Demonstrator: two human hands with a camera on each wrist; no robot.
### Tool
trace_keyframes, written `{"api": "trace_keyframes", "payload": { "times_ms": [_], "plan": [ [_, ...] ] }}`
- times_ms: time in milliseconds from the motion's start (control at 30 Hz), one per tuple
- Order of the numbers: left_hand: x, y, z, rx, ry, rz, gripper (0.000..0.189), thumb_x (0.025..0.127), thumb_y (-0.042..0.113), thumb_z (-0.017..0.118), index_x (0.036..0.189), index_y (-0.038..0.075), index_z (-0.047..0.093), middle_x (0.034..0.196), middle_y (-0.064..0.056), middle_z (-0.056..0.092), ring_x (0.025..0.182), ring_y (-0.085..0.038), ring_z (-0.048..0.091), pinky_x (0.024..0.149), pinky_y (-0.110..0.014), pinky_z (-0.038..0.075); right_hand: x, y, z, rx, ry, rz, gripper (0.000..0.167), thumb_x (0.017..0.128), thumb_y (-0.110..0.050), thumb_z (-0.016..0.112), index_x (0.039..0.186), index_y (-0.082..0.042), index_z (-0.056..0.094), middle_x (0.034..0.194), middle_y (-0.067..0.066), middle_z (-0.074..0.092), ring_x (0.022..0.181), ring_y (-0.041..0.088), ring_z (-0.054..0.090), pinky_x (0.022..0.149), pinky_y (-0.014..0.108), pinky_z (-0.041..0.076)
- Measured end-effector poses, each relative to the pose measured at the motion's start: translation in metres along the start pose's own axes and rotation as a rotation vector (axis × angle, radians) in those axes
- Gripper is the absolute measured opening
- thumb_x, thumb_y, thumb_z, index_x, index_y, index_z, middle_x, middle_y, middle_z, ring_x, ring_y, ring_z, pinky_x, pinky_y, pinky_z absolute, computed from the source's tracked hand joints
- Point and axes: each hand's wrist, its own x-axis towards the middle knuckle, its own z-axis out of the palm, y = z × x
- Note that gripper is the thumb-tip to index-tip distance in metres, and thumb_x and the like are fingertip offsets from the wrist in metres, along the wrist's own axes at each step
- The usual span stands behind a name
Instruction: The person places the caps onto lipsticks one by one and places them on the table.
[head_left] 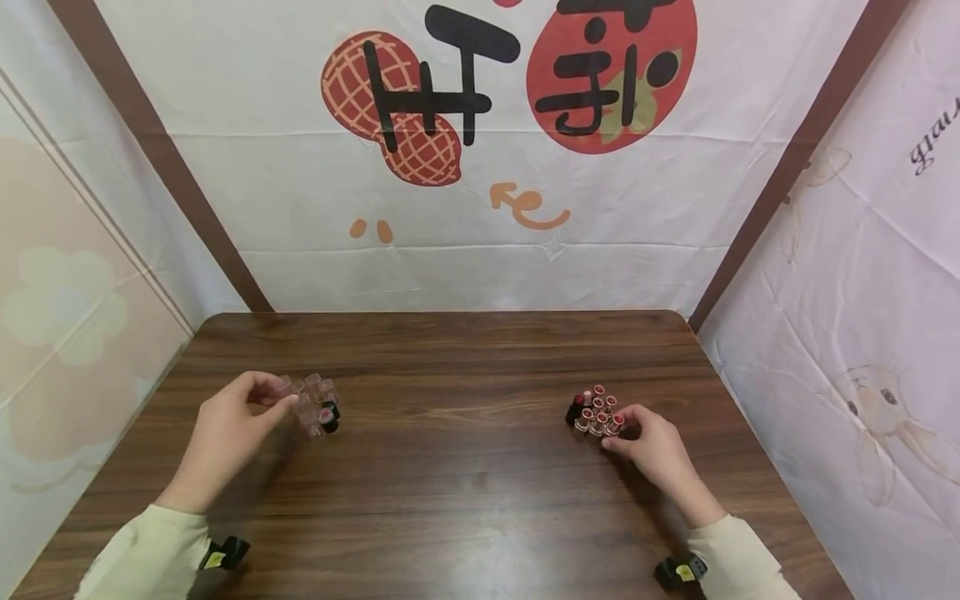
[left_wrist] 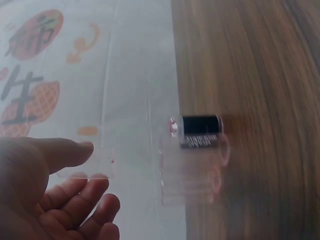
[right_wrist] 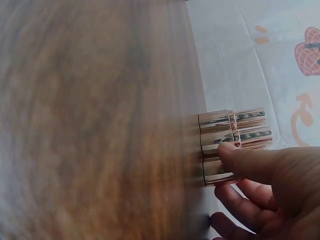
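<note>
My left hand [head_left: 236, 427] pinches a clear plastic cap [left_wrist: 102, 162] between thumb and fingers, raised off the table. Just right of it stands a cluster of see-through caps [left_wrist: 187, 177], with short black lipstick pieces [left_wrist: 200, 125] at its edge. Across the table, my right hand [head_left: 658, 446] holds a shiny gold lipstick tube [right_wrist: 217, 167] at the near right edge of a tight group. Several gold tubes with red tops [head_left: 600, 415] make up that group, and a black lipstick [head_left: 575, 408] stands at its left side.
Both groups stand on a brown wood-grain table [head_left: 465, 467], far apart from each other. A printed white cloth [head_left: 480, 275] hangs behind the table's far edge, and more cloth hangs at both sides.
</note>
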Motion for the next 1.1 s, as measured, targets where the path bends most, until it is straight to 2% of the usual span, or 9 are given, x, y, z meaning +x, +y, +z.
{"api": "trace_keyframes", "payload": {
  "times_ms": [233, 467, 700, 933, 1100],
  "plan": [
    [0.003, 0.021, 0.01, -0.037, -0.008, 0.065, 0.031, 0.097, 0.034, 0.073, 0.113, 0.009, 0.065, 0.104, -0.009, 0.07, 0.08, -0.015, 0.063, 0.062, -0.021, 0.049, 0.0, 0.002, 0.001, -0.044, -0.011, -0.02, 0.031, 0.082, -0.024, 0.088, 0.105, -0.01, 0.072, 0.099, 0.003, 0.074, 0.096, 0.023, 0.068, 0.086, 0.048, 0.053],
    [0.006, 0.04, 0.02, -0.113, -0.074, 0.063, 0.027, 0.097, 0.033, 0.074, 0.114, 0.015, 0.065, 0.102, -0.003, 0.07, 0.069, -0.011, 0.066, 0.058, -0.026, 0.053, 0.0, 0.002, -0.002, -0.021, 0.008, -0.002, 0.03, 0.084, -0.028, 0.086, 0.103, -0.012, 0.07, 0.102, 0.004, 0.073, 0.098, 0.024, 0.065, 0.084, 0.044, 0.051],
    [0.008, 0.052, 0.026, -0.093, -0.086, 0.089, 0.028, 0.095, 0.038, 0.075, 0.112, 0.017, 0.067, 0.099, 0.001, 0.069, 0.076, -0.013, 0.061, 0.063, -0.024, 0.05, -0.003, -0.002, -0.008, 0.044, 0.031, 0.033, 0.029, 0.086, -0.027, 0.084, 0.101, -0.009, 0.067, 0.098, 0.005, 0.072, 0.091, 0.021, 0.065, 0.075, 0.034, 0.051],
    [0.01, 0.059, 0.028, -0.11, -0.11, 0.103, 0.025, 0.095, 0.039, 0.075, 0.109, 0.021, 0.067, 0.099, 0.003, 0.07, 0.077, -0.015, 0.062, 0.064, -0.026, 0.05, -0.011, -0.013, -0.016, 0.068, 0.132, -0.012, 0.03, 0.088, -0.029, 0.081, 0.103, -0.007, 0.066, 0.1, 0.008, 0.071, 0.09, 0.022, 0.066, 0.077, 0.035, 0.051],
    [0.012, 0.066, 0.029, -0.126, -0.098, 0.115, 0.021, 0.094, 0.037, 0.076, 0.107, 0.023, 0.067, 0.099, 0.006, 0.07, 0.076, -0.012, 0.061, 0.063, -0.025, 0.049, -0.014, -0.027, -0.022, 0.115, 0.19, -0.052, 0.033, 0.09, -0.028, 0.081, 0.108, -0.005, 0.067, 0.099, 0.009, 0.073, 0.086, 0.02, 0.068, 0.076, 0.029, 0.053]
  ]
}}
